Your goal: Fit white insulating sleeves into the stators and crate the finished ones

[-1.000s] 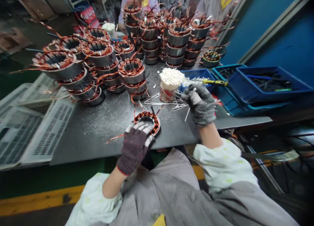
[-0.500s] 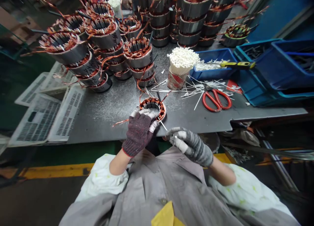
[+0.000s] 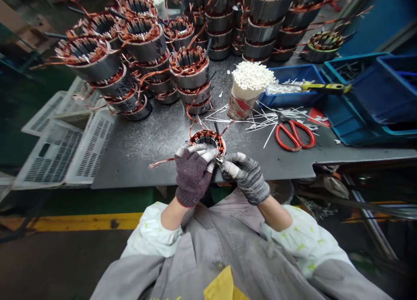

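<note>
A motor stator with copper windings (image 3: 208, 140) lies on the grey table (image 3: 140, 148) near its front edge. My left hand (image 3: 193, 175), in a dark knit glove with taped fingertips, grips the stator's near rim. My right hand (image 3: 244, 175), in a grey glove, is pinched at the stator's right side on something small that I cannot make out. A cup of white sticks (image 3: 246, 89) stands behind the stator, with loose sticks scattered around it.
Stacks of wound stators (image 3: 143, 52) fill the back and left of the table. Red scissors (image 3: 295, 134) lie to the right. Blue bins (image 3: 365, 96) sit at far right, a yellow-handled tool (image 3: 325, 87) across one. White perforated crates (image 3: 61, 148) stand left.
My right hand came back from the stick cup to the stator's right side. My left hand stayed on the stator. The view tilted down and closer.
</note>
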### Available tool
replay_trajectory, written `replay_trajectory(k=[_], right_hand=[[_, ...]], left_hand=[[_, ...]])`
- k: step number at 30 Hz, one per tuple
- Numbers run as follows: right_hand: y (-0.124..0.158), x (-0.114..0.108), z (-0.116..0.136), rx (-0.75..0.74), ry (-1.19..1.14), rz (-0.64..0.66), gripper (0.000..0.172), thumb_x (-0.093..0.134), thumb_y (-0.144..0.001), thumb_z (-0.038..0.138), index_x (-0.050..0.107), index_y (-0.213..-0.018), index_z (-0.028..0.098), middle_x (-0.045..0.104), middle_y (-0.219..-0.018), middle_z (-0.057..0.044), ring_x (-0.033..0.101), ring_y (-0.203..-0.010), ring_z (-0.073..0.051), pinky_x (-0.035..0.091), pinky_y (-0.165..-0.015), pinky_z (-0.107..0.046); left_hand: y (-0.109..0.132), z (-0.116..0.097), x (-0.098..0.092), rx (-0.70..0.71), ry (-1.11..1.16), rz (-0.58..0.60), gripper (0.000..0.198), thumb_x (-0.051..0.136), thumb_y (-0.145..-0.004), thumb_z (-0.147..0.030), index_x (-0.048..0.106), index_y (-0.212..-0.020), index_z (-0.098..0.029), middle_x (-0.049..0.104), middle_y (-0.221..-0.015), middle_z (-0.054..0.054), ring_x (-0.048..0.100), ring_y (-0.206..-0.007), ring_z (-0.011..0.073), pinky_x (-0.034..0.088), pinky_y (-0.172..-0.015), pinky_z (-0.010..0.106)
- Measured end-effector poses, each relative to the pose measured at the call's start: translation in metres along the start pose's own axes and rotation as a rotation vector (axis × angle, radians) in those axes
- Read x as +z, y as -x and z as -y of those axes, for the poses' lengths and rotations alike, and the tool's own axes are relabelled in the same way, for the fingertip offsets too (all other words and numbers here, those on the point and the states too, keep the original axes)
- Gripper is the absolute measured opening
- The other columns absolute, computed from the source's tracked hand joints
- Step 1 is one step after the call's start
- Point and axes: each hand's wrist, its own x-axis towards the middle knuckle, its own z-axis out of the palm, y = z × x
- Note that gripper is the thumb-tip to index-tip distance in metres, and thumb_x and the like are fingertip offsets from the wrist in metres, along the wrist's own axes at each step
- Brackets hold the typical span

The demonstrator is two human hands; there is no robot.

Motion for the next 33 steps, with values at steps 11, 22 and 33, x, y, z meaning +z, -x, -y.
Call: replay_trajectory(k=[11, 22, 33], right_hand=[[-0.004, -0.008, 0.0, -0.2, 0.195, 0.046, 0.017, 0.073, -0.083, 0.039, 0.075, -0.084, 0.023, 0.078, -0.08, -0.003, 0.071, -0.072, -0.019, 0.061, -0.072, -0.033], [-0.009, -0.013, -0.002, -0.229, 0.223, 0.066, 0.015, 0.074, -0.082, 0.038, 0.075, -0.083, 0.022, 0.078, -0.08, -0.002, 0.071, -0.071, -0.018, 0.06, -0.068, -0.03], [-0.007, -0.016, -0.006, -0.192, 0.206, 0.056, 0.015, 0.075, -0.082, 0.038, 0.075, -0.085, 0.023, 0.077, -0.078, -0.001, 0.069, -0.067, -0.017, 0.058, -0.065, -0.03]], left_hand=[[0.004, 0.002, -0.004, 0.051, -0.01, 0.047, 0.025, 0.059, -0.097, -0.024, 0.069, -0.119, -0.023, 0.079, -0.109, 0.003, 0.068, -0.114, 0.0234, 0.038, -0.11, 0.048], [0.005, -0.002, -0.006, 0.064, -0.056, 0.076, 0.028, 0.06, -0.096, -0.023, 0.068, -0.122, -0.022, 0.079, -0.11, 0.004, 0.067, -0.115, 0.0249, 0.037, -0.111, 0.049], [0.001, -0.005, -0.008, 0.107, -0.136, 0.093, 0.029, 0.057, -0.096, -0.024, 0.068, -0.122, -0.022, 0.079, -0.108, 0.004, 0.068, -0.114, 0.026, 0.035, -0.109, 0.049]])
